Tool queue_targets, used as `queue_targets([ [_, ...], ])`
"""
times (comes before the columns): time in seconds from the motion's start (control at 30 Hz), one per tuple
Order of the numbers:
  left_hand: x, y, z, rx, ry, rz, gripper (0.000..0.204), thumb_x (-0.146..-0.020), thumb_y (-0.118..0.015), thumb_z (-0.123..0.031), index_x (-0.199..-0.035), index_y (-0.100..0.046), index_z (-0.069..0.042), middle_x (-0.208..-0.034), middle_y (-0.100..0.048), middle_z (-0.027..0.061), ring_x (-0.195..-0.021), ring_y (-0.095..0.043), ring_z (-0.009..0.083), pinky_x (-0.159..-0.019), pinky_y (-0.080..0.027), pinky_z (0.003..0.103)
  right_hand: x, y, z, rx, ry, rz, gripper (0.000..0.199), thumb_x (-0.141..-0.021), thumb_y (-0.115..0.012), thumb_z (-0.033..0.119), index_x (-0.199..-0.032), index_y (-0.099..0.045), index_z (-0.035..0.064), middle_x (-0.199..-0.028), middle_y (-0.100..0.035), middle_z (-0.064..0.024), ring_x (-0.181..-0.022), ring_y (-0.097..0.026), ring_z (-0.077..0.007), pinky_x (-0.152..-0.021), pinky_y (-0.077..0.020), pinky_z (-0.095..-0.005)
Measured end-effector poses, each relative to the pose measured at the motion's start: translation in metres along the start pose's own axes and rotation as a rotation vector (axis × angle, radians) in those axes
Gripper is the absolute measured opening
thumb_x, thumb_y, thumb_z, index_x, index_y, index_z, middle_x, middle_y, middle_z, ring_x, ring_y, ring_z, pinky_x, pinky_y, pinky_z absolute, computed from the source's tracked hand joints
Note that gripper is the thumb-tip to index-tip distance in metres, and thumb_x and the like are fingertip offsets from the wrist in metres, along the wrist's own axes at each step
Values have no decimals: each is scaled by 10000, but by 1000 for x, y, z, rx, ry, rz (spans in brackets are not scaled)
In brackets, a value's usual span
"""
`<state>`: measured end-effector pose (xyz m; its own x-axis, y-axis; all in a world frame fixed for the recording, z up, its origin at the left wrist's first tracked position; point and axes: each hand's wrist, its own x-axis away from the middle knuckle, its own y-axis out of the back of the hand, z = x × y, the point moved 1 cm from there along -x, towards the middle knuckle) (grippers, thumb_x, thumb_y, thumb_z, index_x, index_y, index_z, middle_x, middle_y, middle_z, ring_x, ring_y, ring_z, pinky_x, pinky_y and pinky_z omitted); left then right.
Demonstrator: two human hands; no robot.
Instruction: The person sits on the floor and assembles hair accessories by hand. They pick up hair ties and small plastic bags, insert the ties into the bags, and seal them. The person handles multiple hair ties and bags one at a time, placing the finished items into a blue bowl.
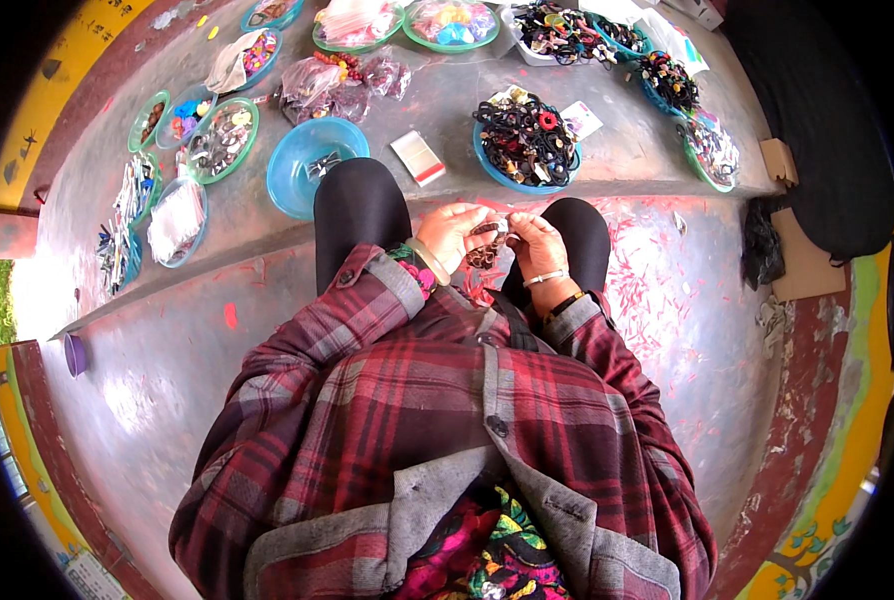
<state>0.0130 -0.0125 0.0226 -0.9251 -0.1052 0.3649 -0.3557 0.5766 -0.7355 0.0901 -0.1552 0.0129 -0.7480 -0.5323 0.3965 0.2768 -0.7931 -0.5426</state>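
Between my knees, my left hand and my right hand are close together, fingers pinched. Both grip a small brown-and-dark patterned loop, which looks like a fabric hair tie; its lower part hangs below the fingers. A pale bit shows where the fingertips meet, too small to make out. Just beyond my left knee stands a blue bowl with a few small dark and white pieces in it. Past my hands lies a flat white box with a red edge.
A blue basin of black hair ties stands beyond my right knee. Several trays and bowls of small goods line the ledge, among them a green tray and white strips. Red scraps litter the floor at right. A cardboard piece leans nearby.
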Motion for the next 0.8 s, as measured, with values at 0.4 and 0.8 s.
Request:
queue_targets([
  [0.4,-2,6,1,-23,-34,21,201,-870,-491,-100,-1023,-530,24,-980,-585,115,-885,-588,195,-749,-517,302,-3,1,-4,103,-55,-42,60,-800,-600,136,-771,-605,84,-721,-581,13,-640,-525,-81,-554,-400,-209],
  [0.8,-7,11,10,-494,-257,-7,212,-884,-446,-56,-1033,-536,64,-949,-602,110,-853,-587,155,-757,-480,264,18,-45,12,1237,1009,-32,102,-708,-613,59,-808,-629,56,-760,-581,-96,-697,-576,-262,-609,-467,-318],
])
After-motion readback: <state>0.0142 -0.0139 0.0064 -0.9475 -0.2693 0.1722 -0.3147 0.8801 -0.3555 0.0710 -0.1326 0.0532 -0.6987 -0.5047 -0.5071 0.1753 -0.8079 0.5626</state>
